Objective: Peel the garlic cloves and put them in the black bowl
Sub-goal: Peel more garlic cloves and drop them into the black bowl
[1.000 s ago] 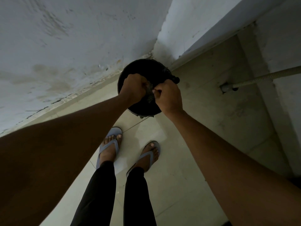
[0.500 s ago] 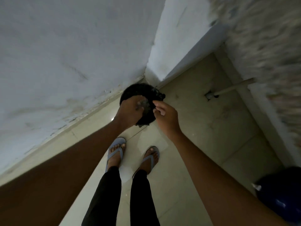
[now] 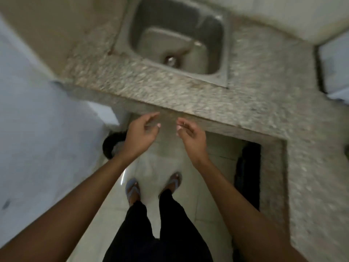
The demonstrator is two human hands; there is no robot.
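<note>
My left hand [image 3: 140, 133] and my right hand [image 3: 190, 136] hang side by side just below the counter's front edge. Their fingers are loosely curled and I see nothing held in either. A tiny pale speck shows at my right fingertips; I cannot tell what it is. A black round container [image 3: 110, 146] stands on the floor at the left, partly hidden behind my left wrist. No garlic cloves are in view. The picture is blurred by motion.
A speckled stone counter [image 3: 188, 99] runs across the view and down the right side, with a steel sink [image 3: 175, 35] set into it. A dark opening [image 3: 247, 173] lies under the counter. A white wall [image 3: 37, 110] stands at the left. My sandalled feet are on pale floor tiles.
The view swung from the floor corner up to the counter and sink. Both hands left the black container, rose and opened, and are now apart by the counter edge.
</note>
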